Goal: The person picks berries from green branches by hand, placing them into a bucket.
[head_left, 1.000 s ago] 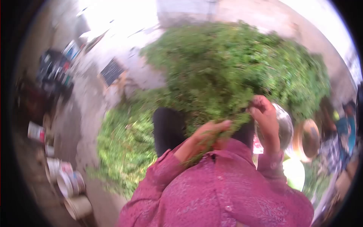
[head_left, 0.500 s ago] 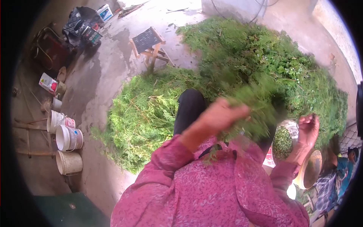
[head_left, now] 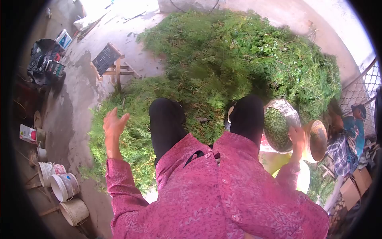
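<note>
My left hand (head_left: 115,124) is held over the light green leafy branches (head_left: 139,147) at the left, its fingers apart and nothing in it. At the right, my right hand (head_left: 295,136) touches the rim of a bucket (head_left: 292,115) filled with small green berries (head_left: 275,124); its fingertips are hard to make out. A second, empty-looking bucket (head_left: 318,141) stands just right of that hand. The large heap of green branches (head_left: 223,51) lies in front of my knees.
A small wooden stool (head_left: 106,59) with a dark woven seat stands at the upper left. White buckets (head_left: 65,187) line the left side. A dark bag (head_left: 39,59) lies at the far left. At the right edge a person (head_left: 352,133) sits near a wire mesh.
My left hand has moved left and let go of the green sprig. My right hand has come down to the berry bucket. The view has shifted to the right.
</note>
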